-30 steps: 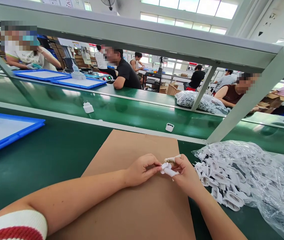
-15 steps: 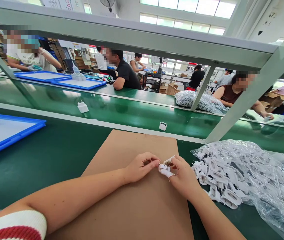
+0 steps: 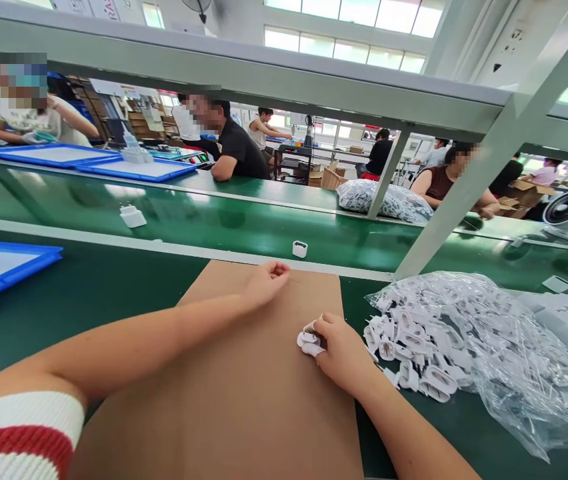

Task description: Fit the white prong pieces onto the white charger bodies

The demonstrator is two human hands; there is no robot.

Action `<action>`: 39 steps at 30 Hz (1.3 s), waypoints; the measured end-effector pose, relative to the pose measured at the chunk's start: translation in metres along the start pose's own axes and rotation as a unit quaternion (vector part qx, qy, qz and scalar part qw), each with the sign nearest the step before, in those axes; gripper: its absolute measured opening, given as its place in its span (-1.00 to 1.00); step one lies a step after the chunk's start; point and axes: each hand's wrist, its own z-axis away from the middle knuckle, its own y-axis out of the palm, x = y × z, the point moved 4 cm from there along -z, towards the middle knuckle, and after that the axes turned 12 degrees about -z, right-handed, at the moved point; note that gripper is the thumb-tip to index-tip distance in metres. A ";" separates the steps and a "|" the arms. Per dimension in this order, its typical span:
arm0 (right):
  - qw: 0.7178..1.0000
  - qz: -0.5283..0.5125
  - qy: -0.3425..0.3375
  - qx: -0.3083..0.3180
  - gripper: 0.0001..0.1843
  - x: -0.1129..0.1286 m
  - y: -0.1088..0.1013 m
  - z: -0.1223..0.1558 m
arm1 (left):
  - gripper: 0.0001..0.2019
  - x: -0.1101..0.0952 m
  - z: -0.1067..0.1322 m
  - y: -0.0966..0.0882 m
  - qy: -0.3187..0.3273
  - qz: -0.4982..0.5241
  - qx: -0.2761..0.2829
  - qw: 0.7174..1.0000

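Observation:
My left hand [image 3: 267,283], slightly blurred, is stretched forward over the far end of a brown cardboard sheet [image 3: 244,387]. Its fingers are curled together, and nothing shows in them. Just beyond it, a small white plastic charger housing [image 3: 299,249] stands on the green conveyor belt, apart from the fingers. Over the sheet's right side, my right hand [image 3: 341,350] is closed on a small white plastic plug part [image 3: 310,341]. White wrapping covers its thumb and finger tips and partly hides the part.
To the right lies a clear plastic bag [image 3: 519,400] with many white plug parts [image 3: 437,373] spilling out. A white charger [image 3: 133,215] sits on the belt [image 3: 224,223]. A blue-rimmed tray [image 3: 29,259] is at left. A slanted metal post [image 3: 464,193] rises ahead. Co-workers sit beyond.
My left hand has left the plug part and moved forward toward the belt. The right hand keeps the part, slightly nearer the sheet. The view has shifted a little to the right.

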 end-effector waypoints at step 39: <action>0.869 -0.481 0.004 -0.114 -0.70 -0.015 -0.009 -0.018 | -0.49 -0.010 0.112 0.011 0.196 -0.039 0.211 0.957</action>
